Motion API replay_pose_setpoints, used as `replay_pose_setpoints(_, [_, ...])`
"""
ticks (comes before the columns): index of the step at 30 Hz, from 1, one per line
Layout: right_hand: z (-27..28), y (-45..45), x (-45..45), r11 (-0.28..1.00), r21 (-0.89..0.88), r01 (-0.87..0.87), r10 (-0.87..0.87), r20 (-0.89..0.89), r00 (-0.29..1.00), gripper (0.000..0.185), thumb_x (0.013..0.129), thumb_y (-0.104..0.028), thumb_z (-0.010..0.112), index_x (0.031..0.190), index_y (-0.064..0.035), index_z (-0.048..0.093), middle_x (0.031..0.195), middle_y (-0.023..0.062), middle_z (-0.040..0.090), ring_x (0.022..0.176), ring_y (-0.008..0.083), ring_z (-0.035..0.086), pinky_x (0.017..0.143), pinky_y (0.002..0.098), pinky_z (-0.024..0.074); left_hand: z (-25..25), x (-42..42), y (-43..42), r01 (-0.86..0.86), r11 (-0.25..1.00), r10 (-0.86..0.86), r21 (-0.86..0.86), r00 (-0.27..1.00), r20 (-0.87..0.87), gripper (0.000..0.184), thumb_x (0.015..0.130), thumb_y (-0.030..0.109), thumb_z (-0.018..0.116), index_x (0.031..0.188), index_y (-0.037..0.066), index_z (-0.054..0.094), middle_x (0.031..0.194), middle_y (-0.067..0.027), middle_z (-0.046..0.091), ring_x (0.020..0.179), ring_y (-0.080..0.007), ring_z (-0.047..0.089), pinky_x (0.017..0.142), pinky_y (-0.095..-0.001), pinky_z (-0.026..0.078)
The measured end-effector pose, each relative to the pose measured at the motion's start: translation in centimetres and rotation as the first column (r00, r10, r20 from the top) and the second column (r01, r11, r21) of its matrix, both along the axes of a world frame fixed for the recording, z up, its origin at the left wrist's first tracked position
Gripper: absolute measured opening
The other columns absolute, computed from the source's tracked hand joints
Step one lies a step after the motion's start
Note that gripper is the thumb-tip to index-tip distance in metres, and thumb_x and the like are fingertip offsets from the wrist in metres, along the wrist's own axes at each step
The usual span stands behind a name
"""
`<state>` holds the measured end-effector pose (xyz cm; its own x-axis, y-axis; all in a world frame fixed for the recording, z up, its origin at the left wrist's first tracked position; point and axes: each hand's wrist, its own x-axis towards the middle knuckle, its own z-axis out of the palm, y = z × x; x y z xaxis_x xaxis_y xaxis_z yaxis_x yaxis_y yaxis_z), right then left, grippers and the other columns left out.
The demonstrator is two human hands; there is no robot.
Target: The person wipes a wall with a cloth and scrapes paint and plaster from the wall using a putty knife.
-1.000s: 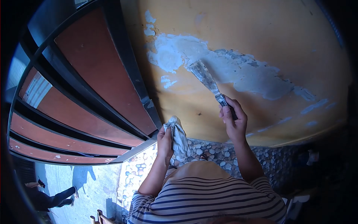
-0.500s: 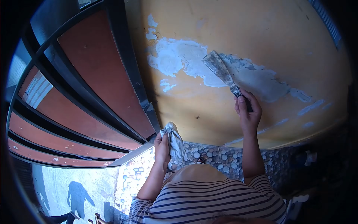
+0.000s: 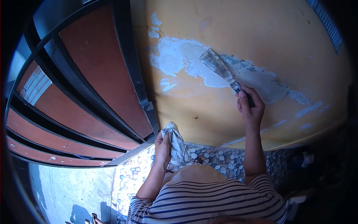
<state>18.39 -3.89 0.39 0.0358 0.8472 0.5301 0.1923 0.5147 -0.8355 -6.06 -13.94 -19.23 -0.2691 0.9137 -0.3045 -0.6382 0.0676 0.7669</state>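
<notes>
My right hand [image 3: 251, 101] is closed round the dark handle of a putty knife [image 3: 217, 66], its wide, smeared blade pointing up and left. The blade lies over a patch of white putty [image 3: 173, 56] spread across the yellow wall [image 3: 179, 100]; whether it presses on the surface I cannot tell. Lower and to the left, my left hand [image 3: 162, 147] grips a whitish plastic bag [image 3: 176, 143], bunched at its top and hanging down. What the bag holds is hidden.
On the left stands a gate with dark metal bars [image 3: 128, 56] and reddish-brown panels [image 3: 97, 48]. Below the wall runs a pebble-patterned floor [image 3: 220, 160], with sunlit concrete [image 3: 74, 186] at lower left. A louvred strip [image 3: 326, 22] shows at upper right.
The putty knife's blade has shifted slightly left on the patch, and my right hand has moved a little right. My left hand still holds the bag. The shadow on the concrete is lower.
</notes>
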Motion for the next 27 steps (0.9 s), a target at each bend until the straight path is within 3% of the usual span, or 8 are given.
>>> replay_pose_setpoints(22, [2.2,1.0,-5.2,0.998,-0.044,-0.043,0.044,0.011,0.999,0.022,0.095,-0.01,0.068,0.115,-0.002,0.068,0.085,-0.0005,0.064,0.064,0.0039,0.052,0.058,0.02,0.0429,0.4,-0.2,-0.6,0.016,0.999,-0.015,0.04,1.0,-0.025,0.021,0.102,0.011,0.047,0.114,0.004,0.063,0.098,-0.0025,0.069,0.083,-0.0099,0.065,0.074,-0.0268,0.053])
replay_pose_setpoints(26, [1.2,0.2,-5.5,0.983,0.1,-0.152,0.14,0.112,0.984,0.022,0.095,-0.008,0.066,0.117,-0.0009,0.067,0.087,0.0021,0.062,0.064,0.0054,0.054,0.058,0.0204,0.044,-0.4,0.1,-0.4,0.009,0.999,-0.007,0.035,0.999,-0.042,0.021,0.101,0.01,0.048,0.115,0.004,0.063,0.1,-0.0027,0.069,0.084,-0.0099,0.065,0.076,-0.0266,0.052])
replay_pose_setpoints(27, [0.8,-0.4,-4.9,0.987,0.092,-0.135,0.125,0.104,0.987,0.023,0.095,-0.008,0.066,0.117,-0.0008,0.067,0.086,0.0022,0.062,0.064,0.0055,0.054,0.058,0.0205,0.0442,1.0,0.4,-0.4,-0.034,0.999,0.034,0.004,0.999,-0.001,0.016,0.102,0.009,0.05,0.107,0.003,0.065,0.093,-0.0003,0.068,0.079,-0.0063,0.06,0.072,-0.0233,0.048])
